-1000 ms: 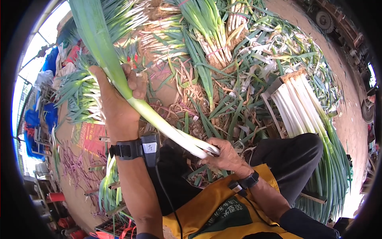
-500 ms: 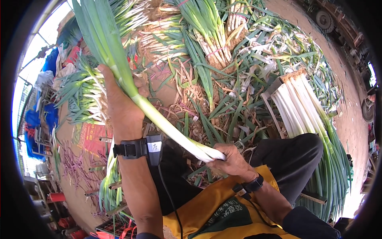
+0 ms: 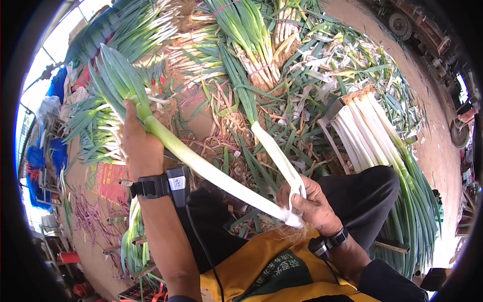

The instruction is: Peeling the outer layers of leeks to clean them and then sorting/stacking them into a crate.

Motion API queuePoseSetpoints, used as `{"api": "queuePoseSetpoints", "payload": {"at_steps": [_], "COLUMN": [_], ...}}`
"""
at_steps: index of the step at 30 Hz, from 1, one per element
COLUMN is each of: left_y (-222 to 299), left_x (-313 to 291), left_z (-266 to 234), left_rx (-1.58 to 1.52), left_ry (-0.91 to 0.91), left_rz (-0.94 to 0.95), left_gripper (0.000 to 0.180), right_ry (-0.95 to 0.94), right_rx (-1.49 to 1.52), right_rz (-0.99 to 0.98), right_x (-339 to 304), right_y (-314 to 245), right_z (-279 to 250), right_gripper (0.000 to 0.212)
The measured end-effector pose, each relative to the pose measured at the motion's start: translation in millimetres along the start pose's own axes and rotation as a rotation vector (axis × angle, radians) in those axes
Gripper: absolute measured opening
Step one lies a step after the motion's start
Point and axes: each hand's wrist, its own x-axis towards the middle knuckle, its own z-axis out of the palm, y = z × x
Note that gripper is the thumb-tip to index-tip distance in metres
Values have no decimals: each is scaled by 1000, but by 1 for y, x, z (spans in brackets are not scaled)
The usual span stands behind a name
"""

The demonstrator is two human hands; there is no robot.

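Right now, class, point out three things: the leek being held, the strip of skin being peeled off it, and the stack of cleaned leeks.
leek (image 3: 211, 173), head view, white stalk.
strip of skin (image 3: 274, 151), head view, mid-strip.
stack of cleaned leeks (image 3: 365, 133), head view, white stalks.

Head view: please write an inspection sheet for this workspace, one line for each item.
Surface: earth ground, strewn with trimmings.
Job's things: one long leek, white stalk, held across both hands; a peeled outer leaf strip rises from its root end.
Clutter: stack of cleaned leeks at right; tied bundles ahead; loose leaves.
Grippers: left hand grips the green end; right hand pinches the root end.
Cables: black lead from wrist device.
Surroundings: blue sheeting at left; wheel at right.
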Motion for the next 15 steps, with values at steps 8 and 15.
{"api": "queuePoseSetpoints", "payload": {"at_steps": [8, 15], "left_y": [12, 5], "left_x": [-5, 7], "left_z": [-12, -33], "left_rx": [-206, -15], "left_ry": [10, 58], "left_rz": [-65, -24], "left_gripper": [33, 30], "right_ry": [226, 426], "right_rx": [327, 230], "right_rz": [-63, 130], "right_x": [-20, -60], "right_y": [-22, -19], "right_z": [-20, -35], "right_gripper": [32, 29]}}
